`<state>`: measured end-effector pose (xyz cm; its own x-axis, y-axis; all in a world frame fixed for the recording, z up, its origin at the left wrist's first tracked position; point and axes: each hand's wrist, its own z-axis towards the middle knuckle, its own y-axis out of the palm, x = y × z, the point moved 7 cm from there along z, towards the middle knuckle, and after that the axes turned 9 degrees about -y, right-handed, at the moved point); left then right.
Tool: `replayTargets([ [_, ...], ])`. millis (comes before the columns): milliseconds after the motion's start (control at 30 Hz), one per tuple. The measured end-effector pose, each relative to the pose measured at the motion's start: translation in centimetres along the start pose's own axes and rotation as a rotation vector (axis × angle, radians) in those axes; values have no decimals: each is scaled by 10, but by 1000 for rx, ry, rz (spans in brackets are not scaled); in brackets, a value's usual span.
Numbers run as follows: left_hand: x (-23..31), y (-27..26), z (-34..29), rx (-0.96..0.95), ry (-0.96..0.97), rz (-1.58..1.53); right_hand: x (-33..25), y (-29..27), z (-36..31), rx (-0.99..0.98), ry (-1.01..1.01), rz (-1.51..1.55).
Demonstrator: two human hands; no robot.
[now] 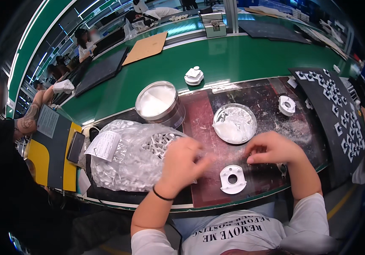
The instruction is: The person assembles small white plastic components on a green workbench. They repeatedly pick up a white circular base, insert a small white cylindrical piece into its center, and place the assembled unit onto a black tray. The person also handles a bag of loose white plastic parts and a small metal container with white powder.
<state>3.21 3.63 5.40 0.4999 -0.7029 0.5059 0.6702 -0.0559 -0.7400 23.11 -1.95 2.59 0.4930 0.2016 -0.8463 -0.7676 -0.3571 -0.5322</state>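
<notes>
Beside the mouth of a clear plastic bag [118, 174] full of small grey-white parts [159, 143], my left hand [184, 161] is smeared by motion. Its fingers are too blurred to show a hold. My right hand [274, 148] hovers over the table with fingers loosely curled and a gap before the thumb; nothing shows between them. Below and between the hands lies a white plastic plate [240, 185] with a round hole and small posts. Just beyond the right hand sits a shallow round dish [254, 114] holding white paste, with a whitish piece resting in it.
An open tin [176, 112] of white material stands behind the bag. Similar white parts [287, 106] [194, 76] lie farther off. At right, a black board [318, 102] carries several small pieces. A yellow-black folder [65, 174], a phone [75, 146] and a person [0, 161] are at left.
</notes>
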Motion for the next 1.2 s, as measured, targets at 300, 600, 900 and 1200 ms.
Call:
replayTargets([
  [300,-59,9,4,-14,-134,393,0,-14,0,153,-70,39],
  [600,-56,0,5,7,-201,371,1,-27,-2,290,-99,101],
  [900,-60,7,4,-54,-178,457,25,-89,-30,701,-68,-6],
  [1200,-55,4,0,-54,-200,452,56,-141,-65,845,115,-359],
])
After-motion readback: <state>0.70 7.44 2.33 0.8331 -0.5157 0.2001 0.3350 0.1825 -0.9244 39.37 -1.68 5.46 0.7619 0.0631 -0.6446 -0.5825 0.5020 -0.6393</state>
